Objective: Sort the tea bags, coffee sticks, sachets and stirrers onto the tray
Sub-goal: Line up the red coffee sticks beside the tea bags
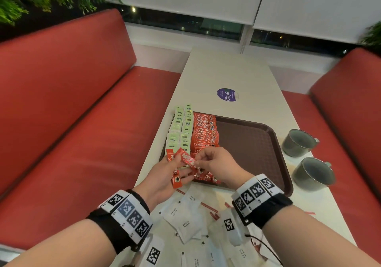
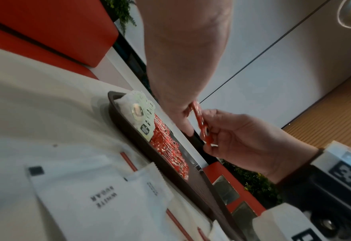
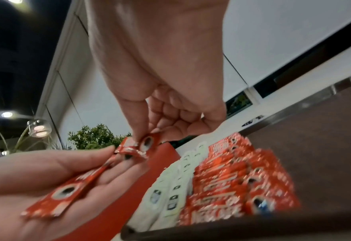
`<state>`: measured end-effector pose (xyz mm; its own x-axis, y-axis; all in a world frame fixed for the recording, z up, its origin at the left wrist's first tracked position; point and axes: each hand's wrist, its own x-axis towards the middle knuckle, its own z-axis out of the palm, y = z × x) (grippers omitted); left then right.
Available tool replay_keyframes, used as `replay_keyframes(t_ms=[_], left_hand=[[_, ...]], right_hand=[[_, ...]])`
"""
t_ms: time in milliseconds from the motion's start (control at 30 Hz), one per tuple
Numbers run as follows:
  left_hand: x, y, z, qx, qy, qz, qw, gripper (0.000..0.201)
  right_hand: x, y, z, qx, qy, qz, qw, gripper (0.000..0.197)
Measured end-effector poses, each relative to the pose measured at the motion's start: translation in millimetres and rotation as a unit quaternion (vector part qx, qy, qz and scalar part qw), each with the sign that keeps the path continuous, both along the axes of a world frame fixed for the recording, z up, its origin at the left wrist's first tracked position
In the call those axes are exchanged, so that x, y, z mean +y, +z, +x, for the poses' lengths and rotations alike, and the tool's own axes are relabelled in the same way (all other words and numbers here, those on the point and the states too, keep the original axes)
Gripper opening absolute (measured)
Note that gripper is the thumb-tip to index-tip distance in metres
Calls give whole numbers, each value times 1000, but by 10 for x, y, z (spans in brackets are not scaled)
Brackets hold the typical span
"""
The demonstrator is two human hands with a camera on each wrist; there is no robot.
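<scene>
While both hands meet above the near left corner of the tray, the scene is laid out as follows.

Left hand (image 1: 165,176): held palm up, fingers loosely curled under a few red foil Nescafé coffee sticks (image 3: 52,202), which are held across palm and fingers.
Right hand (image 1: 216,163): thumb and forefinger are pinched together on the end of one red coffee stick (image 1: 186,160), lifted at a slant from the left hand's bundle; the other fingers are curled in.
Brown plastic tray (image 1: 257,143): set on the white table (image 1: 237,74); its left edge is lined with two rows of pale green tea bags (image 1: 181,128), and red coffee sticks (image 1: 204,132) are stacked just right of them.
White sugar sachets (image 1: 185,215): scattered on the table near the person, off the tray.
Thin red stirrers (image 1: 206,205): lying among the sachets.
Two grey metal mugs (image 1: 299,143): standing on the table right of the tray.
Purple round sticker (image 1: 226,94): seen on the table beyond the tray.
</scene>
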<state>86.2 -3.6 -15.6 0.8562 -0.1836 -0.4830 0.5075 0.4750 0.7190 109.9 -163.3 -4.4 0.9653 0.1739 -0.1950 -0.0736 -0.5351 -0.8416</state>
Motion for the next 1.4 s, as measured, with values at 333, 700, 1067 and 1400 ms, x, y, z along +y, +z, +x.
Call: replay_keyframes(t_ms=[333,700,1067,1400], left_hand=[[229,-249,-69,87,-5,146,985,16],[244,-208,-161,66,-77,169,980,13],[161,-135,-163,-20,-187,179,966,9],[135,-61,-170,-82,-201,226,950,5]], right_hand=[[-236,-269,68,-52,95,-355,929,12],[-129,-354,62,-49,124,-422,897,14],[92,5,-113,-131,152,-143,969,31],[-101,8,-107,-53,67,-65,994,10]])
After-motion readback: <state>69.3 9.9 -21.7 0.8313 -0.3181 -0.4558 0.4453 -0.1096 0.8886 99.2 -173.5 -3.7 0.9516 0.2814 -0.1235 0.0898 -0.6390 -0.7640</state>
